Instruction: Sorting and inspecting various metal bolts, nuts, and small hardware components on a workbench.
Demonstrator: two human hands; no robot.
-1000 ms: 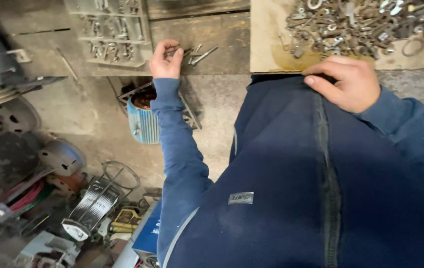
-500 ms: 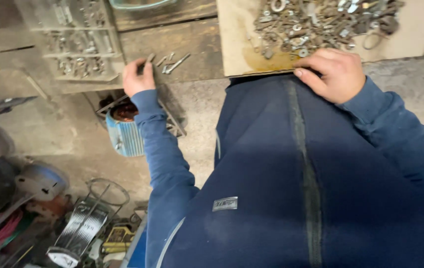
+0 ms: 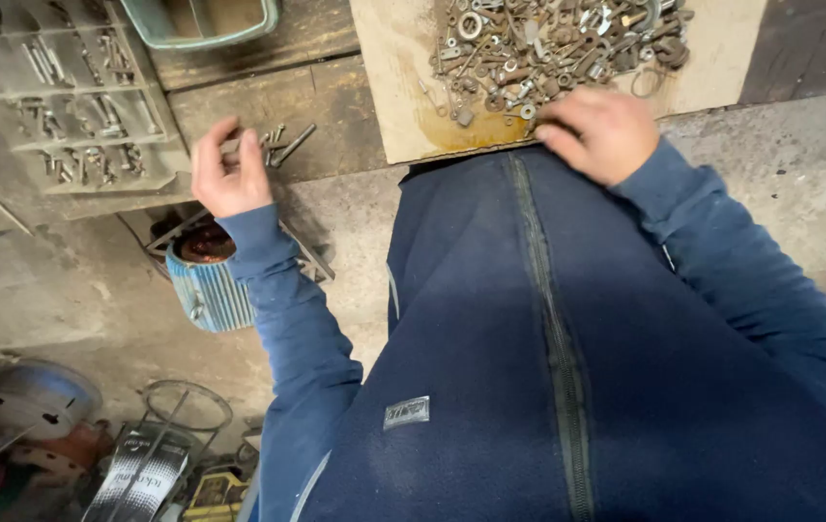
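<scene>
Bolts (image 3: 282,145) are scattered in a small loose group on the dark wooden bench (image 3: 335,106), just beside the left hand (image 3: 227,174), whose fingers are curled inward; whether anything is pinched between them cannot be told. The right hand (image 3: 598,130) is laid palm down, fingers loosely spread, on the near edge of a heap of rusty hardware (image 3: 548,43) piled on a pale board (image 3: 722,58). A clear compartment organiser (image 3: 74,106) is seen further left.

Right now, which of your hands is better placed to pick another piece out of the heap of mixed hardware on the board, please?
Probably the right hand: its fingers already rest at the near edge of the hardware heap on the board. The left hand is off beside the loose bolts.
</scene>
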